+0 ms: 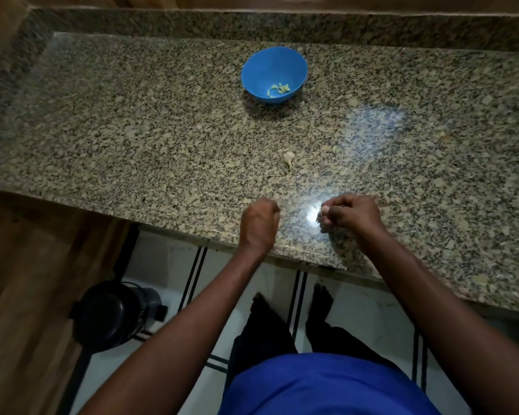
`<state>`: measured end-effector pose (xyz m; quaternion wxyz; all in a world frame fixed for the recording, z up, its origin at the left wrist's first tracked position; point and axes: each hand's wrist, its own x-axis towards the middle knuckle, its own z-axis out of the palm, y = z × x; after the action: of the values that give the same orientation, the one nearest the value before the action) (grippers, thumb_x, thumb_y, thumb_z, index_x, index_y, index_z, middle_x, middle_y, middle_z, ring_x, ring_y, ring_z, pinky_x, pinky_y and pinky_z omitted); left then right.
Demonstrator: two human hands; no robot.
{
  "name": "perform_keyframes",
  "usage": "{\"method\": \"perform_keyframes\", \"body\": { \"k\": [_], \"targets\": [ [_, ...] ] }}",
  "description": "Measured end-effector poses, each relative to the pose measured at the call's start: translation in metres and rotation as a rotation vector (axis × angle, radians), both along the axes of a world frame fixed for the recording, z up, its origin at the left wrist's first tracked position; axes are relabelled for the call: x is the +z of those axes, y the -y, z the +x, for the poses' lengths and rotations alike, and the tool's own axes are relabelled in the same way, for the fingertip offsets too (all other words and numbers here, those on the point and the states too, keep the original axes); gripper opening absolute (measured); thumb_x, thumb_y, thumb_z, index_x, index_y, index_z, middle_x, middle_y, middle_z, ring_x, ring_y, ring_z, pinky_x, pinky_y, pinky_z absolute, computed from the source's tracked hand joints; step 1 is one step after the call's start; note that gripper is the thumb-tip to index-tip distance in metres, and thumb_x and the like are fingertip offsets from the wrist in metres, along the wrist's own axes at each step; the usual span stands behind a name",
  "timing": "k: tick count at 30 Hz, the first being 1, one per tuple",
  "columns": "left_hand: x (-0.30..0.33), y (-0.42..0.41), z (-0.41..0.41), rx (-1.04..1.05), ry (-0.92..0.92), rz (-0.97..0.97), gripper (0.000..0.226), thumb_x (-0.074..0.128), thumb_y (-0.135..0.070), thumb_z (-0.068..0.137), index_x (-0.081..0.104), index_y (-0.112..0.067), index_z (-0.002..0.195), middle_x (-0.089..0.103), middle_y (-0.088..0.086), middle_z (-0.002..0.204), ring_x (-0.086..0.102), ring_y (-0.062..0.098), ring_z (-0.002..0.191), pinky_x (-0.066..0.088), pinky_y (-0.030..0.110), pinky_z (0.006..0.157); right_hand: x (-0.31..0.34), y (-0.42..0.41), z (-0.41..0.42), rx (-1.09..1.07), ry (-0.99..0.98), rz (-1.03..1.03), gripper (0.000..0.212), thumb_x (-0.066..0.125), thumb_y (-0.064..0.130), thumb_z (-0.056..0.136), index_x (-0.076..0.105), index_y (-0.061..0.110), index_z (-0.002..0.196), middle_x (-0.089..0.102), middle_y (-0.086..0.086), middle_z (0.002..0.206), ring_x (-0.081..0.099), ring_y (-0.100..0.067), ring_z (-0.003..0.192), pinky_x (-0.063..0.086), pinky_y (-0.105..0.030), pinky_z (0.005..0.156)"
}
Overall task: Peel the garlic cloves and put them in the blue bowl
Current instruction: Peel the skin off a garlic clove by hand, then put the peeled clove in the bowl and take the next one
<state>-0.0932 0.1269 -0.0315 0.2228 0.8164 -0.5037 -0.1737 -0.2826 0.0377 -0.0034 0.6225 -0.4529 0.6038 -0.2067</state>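
The blue bowl stands at the back middle of the granite counter, with several peeled garlic cloves in its bottom. One unpeeled garlic clove lies loose on the counter between the bowl and my hands. Near the front edge, my right hand pinches a pale garlic clove at its fingertips. My left hand hovers a short way to its left, fingers curled into a fist and blurred; nothing shows inside it.
A small pale scrap lies right of the loose clove. The granite counter has a raised back ledge. Below its front edge are a tiled floor, my feet, and a black pot-like appliance at the left.
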Motion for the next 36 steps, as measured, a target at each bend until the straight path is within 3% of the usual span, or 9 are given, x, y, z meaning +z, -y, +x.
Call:
{"method": "perform_keyframes", "body": {
  "k": [3,5,7,10,15,19,23,29,36],
  "targets": [
    [0.02,-0.021,0.023,0.434,-0.682,-0.028,0.007,0.078,-0.007,0.089,0.079,-0.007,0.097,0.078,0.004,0.086,0.075,0.014,0.071,0.056,0.02,0.054,0.01,-0.016,0.032,0.024,0.083,0.069,0.004,0.074,-0.004,0.087,0.071,-0.004,0.089,0.074,-0.024,0.093,0.071,-0.029,0.073,0.064,-0.044,0.077],
    [0.035,-0.038,0.042,0.563,-1.045,-0.131,0.008,0.078,-0.002,0.087,0.078,-0.005,0.095,0.079,0.006,0.086,0.076,0.016,0.08,0.059,0.021,0.066,0.017,-0.029,0.059,0.055,0.164,0.141,0.004,0.073,-0.005,0.087,0.071,-0.002,0.089,0.074,-0.023,0.094,0.071,-0.028,0.078,0.062,-0.039,0.08],
    [0.049,-0.064,0.067,0.618,-1.27,-0.271,0.007,0.074,0.003,0.088,0.076,-0.002,0.093,0.078,0.005,0.083,0.074,0.014,0.08,0.059,0.02,0.075,0.022,-0.047,0.095,0.117,0.232,0.201,0.004,0.072,-0.003,0.089,0.071,-0.002,0.093,0.074,-0.018,0.09,0.071,-0.025,0.079,0.063,-0.033,0.079],
    [0.066,-0.115,0.113,0.71,-1.42,-0.432,0.011,0.066,0.007,0.092,0.072,-0.001,0.09,0.077,0.002,0.078,0.072,0.009,0.071,0.058,0.017,0.072,0.028,-0.082,0.163,0.203,0.296,0.248,0.004,0.068,-0.004,0.091,0.071,-0.003,0.095,0.074,-0.012,0.081,0.072,-0.017,0.07,0.061,-0.022,0.069],
    [0.074,-0.241,0.225,0.888,-1.499,-0.676,0.013,0.061,0.009,0.093,0.07,0.0,0.092,0.076,0.005,0.078,0.073,0.009,0.069,0.057,0.016,0.067,0.023,-0.185,0.311,0.438,0.31,0.234,0.005,0.064,-0.002,0.095,0.069,-0.002,0.094,0.069,-0.006,0.064,0.06,-0.011,0.053,0.048,-0.016,0.052],
    [0.076,-0.363,0.327,0.953,-1.47,-0.835,0.019,0.057,0.01,0.096,0.07,0.0,0.087,0.075,0.004,0.076,0.072,0.007,0.067,0.057,0.015,0.067,0.016,-0.301,0.442,0.536,0.335,0.31,0.008,0.065,-0.001,0.094,0.071,0.002,0.091,0.073,-0.004,0.072,0.067,-0.009,0.062,0.055,-0.018,0.061],
    [0.071,-0.47,0.413,1.042,-1.408,-0.929,0.013,0.058,0.008,0.095,0.069,0.001,0.094,0.076,0.004,0.079,0.073,0.007,0.072,0.057,0.015,0.069,0.019,-0.401,0.554,0.691,0.347,0.367,0.007,0.063,0.002,0.097,0.069,0.002,0.099,0.072,-0.004,0.078,0.068,-0.008,0.067,0.058,-0.018,0.068],
    [0.055,-0.568,0.492,1.198,-1.35,-0.973,0.014,0.058,0.009,0.096,0.069,0.001,0.097,0.077,0.005,0.082,0.074,0.009,0.076,0.058,0.016,0.072,0.012,-0.491,0.649,0.859,0.285,0.382,0.008,0.062,0.004,0.098,0.069,0.002,0.097,0.072,-0.003,0.076,0.068,-0.009,0.067,0.059,-0.02,0.068],
    [-0.003,-0.619,0.519,1.362,-1.375,-0.953,0.015,0.058,0.01,0.096,0.07,0.002,0.099,0.078,0.007,0.083,0.075,0.011,0.076,0.059,0.017,0.071,-0.049,-0.522,0.686,0.93,0.13,0.316,0.011,0.064,0.003,0.097,0.071,0.004,0.09,0.073,-0.005,0.075,0.067,-0.016,0.072,0.06,-0.027,0.076]
  ]
}}
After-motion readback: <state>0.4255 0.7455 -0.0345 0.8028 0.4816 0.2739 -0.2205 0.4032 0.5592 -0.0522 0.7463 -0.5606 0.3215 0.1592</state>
